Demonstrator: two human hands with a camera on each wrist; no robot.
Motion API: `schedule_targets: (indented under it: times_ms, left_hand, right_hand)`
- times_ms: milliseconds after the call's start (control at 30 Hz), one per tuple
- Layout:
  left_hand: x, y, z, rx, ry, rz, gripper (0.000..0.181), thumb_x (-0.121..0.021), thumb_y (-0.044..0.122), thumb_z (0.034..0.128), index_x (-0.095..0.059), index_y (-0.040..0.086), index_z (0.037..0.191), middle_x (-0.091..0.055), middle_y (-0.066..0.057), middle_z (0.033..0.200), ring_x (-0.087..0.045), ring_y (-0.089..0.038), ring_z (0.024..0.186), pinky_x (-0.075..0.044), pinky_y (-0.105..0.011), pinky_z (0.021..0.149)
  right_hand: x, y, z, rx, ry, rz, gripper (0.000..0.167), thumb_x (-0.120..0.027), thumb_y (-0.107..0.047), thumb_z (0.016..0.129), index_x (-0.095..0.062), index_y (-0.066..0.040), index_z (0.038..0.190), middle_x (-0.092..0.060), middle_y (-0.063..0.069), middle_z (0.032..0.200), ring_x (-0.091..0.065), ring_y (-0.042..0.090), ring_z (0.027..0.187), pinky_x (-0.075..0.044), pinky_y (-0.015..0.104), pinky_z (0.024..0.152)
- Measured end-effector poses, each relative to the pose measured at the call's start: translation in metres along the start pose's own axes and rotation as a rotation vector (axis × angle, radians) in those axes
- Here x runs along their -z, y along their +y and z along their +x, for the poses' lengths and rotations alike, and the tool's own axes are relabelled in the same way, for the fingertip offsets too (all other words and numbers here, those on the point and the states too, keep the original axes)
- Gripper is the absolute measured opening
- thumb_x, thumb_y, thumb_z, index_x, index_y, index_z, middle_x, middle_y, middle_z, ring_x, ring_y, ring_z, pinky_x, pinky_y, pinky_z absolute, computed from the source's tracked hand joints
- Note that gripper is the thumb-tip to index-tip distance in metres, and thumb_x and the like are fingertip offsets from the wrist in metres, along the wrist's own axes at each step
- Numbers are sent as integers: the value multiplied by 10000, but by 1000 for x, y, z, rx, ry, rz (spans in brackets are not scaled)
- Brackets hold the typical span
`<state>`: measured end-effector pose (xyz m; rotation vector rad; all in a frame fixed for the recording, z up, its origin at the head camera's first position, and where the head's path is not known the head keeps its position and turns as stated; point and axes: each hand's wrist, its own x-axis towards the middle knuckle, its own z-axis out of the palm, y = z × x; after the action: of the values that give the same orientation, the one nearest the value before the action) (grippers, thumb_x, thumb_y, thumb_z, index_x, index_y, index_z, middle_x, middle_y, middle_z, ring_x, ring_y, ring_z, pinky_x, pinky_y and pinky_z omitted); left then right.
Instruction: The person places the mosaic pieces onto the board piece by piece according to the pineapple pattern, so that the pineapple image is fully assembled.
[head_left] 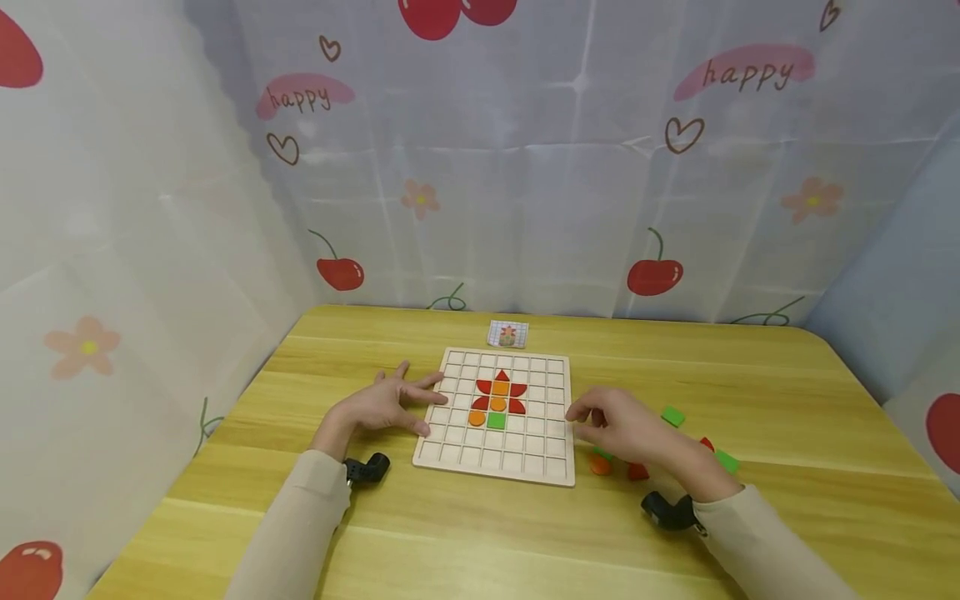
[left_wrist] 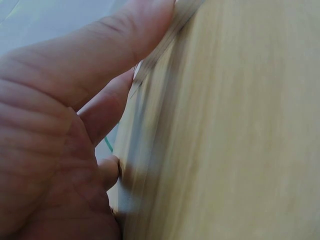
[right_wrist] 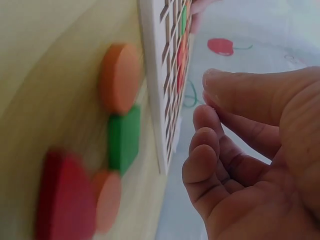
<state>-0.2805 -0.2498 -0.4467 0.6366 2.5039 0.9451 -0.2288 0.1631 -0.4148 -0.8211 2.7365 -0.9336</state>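
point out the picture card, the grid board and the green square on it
picture card [head_left: 507,335], head view, middle of its printed face
grid board [head_left: 536,424], head view, a bare cell
green square [head_left: 496,421], head view, middle of its top face

Pale, creased curtain [head_left: 510,192] fills far side, cherries [head_left: 655,276], hearts [head_left: 684,135], "happy" lettering [head_left: 748,77] across it! Matching sheeting [head_left: 127,217] left; yellow wood-grain counter [head_left: 465,533] below, corners rounded.

Left hand [left_wrist: 55,140]: thumb extended, two fingers spread behind it. Thin wooden board [left_wrist: 166,44] edge-on at the hand's thumb tip; probably contact, too blurred to confirm. Wood-grain tabletop [left_wrist: 250,125] right of the hand. Pale backdrop [left_wrist: 50,20] above the hand, green line [left_wrist: 108,144] between its fingers.
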Motion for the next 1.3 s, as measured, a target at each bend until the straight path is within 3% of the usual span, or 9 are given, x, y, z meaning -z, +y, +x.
schedule_targets:
  times_ms: [333,667,967,1300]
  left_hand:
    - [0,-3,0,-5,1,4,569,-845,432,813,-682,368,1354,-321,127,1672,172,-417,1587,204,-703,1193]
    - [-1,-4,0,-6,5,1,565,-846,413,816,-684,361,1354,-321,118,1673,175,-421,1586,210,-708,1187]
    - [0,-1,1,-9,-1,2,563,-841,410,822,-681,358,1359,-318,107,1676,179,-419,1585,212,-705,1188]
    - [-1,0,0,0,-5,2,558,-840,412,821,-685,361,1354,-310,104,1679,183,-416,1585,212,-704,1188]
  right_hand:
    - [9,23,-29,-47,13,10,129,-761,-124,923,-751,-104,1050,-674,-54,914,-568,67,765,-511,221,663]
    - [13,36,-44,-89,16,-53,102,-754,-79,922,-754,-146,998,-676,-63,931,-588,41,800,-524,232,689]
    - [21,47,-63,-25,31,-174,235,-706,-4,930,-793,-212,999,-688,-85,1002,-644,102,897,-550,270,738]
    - [25,51,-75,3,-30,-160,298,-742,27,889,-769,-168,1113,-682,-25,1092,-622,71,890,-522,223,688]
